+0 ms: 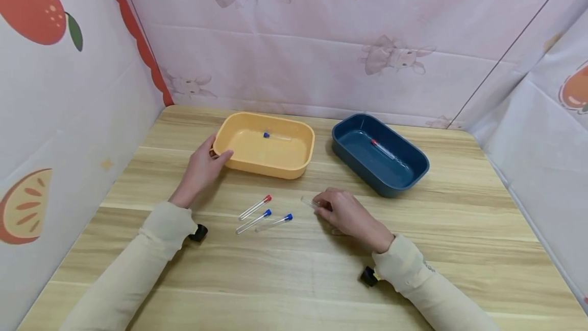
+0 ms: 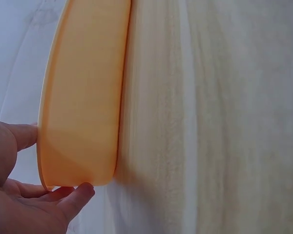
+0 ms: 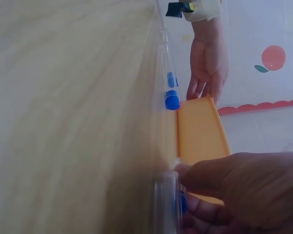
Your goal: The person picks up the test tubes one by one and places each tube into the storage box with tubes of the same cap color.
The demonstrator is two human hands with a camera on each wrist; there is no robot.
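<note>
My left hand (image 1: 200,171) grips the left end of a yellow plastic basin (image 1: 264,168). In the left wrist view its thumb is at the rim, with the fingers against the end wall. Lower right, my right hand (image 1: 346,213) pinches a clear test tube (image 1: 307,201) close over the table. Its bare end points left, and a blue cap (image 3: 184,202) shows by the fingers in the right wrist view. Another clear tube (image 3: 165,202) lies beneath that hand. Between the hands lie a red-capped test tube (image 1: 254,208) and two blue-capped ones (image 1: 253,222) (image 1: 275,222).
A dark blue basin (image 1: 363,168) stands at the back right, holding a red-capped tube (image 1: 385,150). Inside the yellow basin lies a blue-capped tube (image 1: 274,137). Printed cloth walls (image 1: 294,60) border the wooden table (image 1: 275,280) at the back and sides.
</note>
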